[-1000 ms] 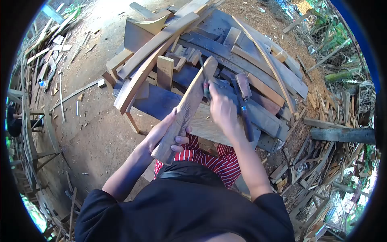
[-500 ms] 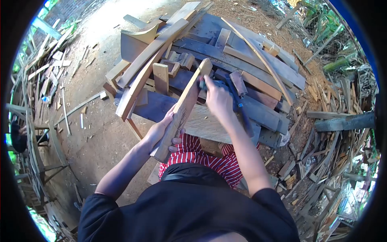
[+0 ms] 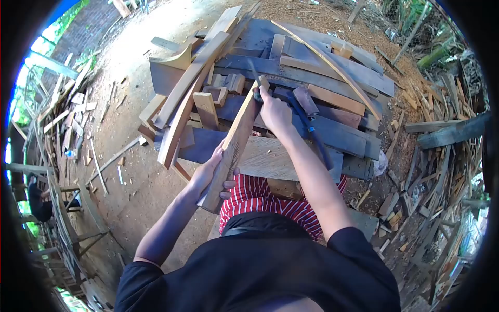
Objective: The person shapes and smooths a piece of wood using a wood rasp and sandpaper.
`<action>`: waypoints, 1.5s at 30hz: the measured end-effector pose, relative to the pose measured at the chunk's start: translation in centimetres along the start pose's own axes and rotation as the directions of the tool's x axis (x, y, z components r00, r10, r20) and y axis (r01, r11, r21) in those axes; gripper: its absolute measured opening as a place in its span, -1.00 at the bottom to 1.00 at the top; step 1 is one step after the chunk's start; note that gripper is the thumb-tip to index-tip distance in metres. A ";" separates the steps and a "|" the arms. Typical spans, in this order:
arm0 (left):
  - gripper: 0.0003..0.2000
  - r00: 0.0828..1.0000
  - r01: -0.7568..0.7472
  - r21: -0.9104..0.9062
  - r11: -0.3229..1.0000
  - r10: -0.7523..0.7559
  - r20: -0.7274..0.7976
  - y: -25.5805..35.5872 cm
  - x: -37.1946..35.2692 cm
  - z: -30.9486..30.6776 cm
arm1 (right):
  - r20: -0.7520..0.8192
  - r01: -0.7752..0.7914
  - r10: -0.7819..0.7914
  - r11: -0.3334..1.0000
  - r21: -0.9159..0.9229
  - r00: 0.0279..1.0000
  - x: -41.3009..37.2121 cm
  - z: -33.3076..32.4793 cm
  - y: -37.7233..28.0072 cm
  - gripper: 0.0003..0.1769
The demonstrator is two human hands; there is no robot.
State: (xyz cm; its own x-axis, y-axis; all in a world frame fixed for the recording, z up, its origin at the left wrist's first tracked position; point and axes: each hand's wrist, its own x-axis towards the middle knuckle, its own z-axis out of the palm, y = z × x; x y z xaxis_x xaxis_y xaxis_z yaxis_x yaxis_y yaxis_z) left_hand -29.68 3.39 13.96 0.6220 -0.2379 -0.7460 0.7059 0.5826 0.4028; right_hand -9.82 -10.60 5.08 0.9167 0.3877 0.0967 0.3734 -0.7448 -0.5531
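Planks (image 3: 322, 78), grey and brown, crowd my desk (image 3: 270, 161); left hand (image 3: 213, 174) clamps one long pale wooden board (image 3: 236, 138), right hand (image 3: 274, 112) grips one small dark tool (image 3: 256, 95).

Sunlit dirt floor (image 3: 136, 190), scrap-wood heaps (image 3: 442, 174)

Left hand (image 3: 210, 176) grips plank (image 3: 238, 132); right hand (image 3: 274, 112) holds tool (image 3: 255, 95).

A heap of grey planks (image 3: 338, 138), a thin curved slat (image 3: 325, 53) on top, wood offcuts (image 3: 447, 171) across the ground alongside.
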 end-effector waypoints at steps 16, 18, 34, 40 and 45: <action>-0.53 1.000 0.003 -0.003 1.000 -0.003 -0.003 0.1 -0.3 0.4 | 0.100 -0.134 0.131 0.990 0.031 0.986 -2.1 -1.9 0.0 -0.42; -0.59 1.000 0.018 -0.057 0.998 -0.017 0.024 0.3 0.1 0.3 | 0.134 -0.128 0.121 0.991 0.046 0.984 -4.7 -3.1 -1.5 -0.42; -0.56 0.998 0.068 -0.062 0.996 -0.069 -0.014 0.4 -0.4 0.1 | 0.119 -0.063 0.054 0.995 0.074 0.991 -4.5 -2.4 -1.9 -0.49; -0.53 0.998 0.005 -0.033 0.999 -0.003 0.060 0.7 -0.3 0.2 | 0.019 -0.085 0.084 0.996 0.034 0.996 -1.0 -1.5 -1.2 -0.50; -0.54 0.998 0.041 -0.069 0.997 -0.037 0.057 0.7 -0.1 -0.4 | 0.157 -0.005 -0.006 0.997 0.073 0.988 -8.5 -1.8 -2.5 -0.46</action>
State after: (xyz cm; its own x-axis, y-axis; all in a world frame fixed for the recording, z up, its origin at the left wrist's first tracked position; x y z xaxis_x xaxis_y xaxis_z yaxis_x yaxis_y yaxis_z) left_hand -29.34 4.14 14.08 0.6135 -0.3035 -0.7290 0.7061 0.6243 0.3343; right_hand -18.32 -12.99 7.16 0.8805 0.4730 -0.0311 0.3573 -0.7054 -0.6122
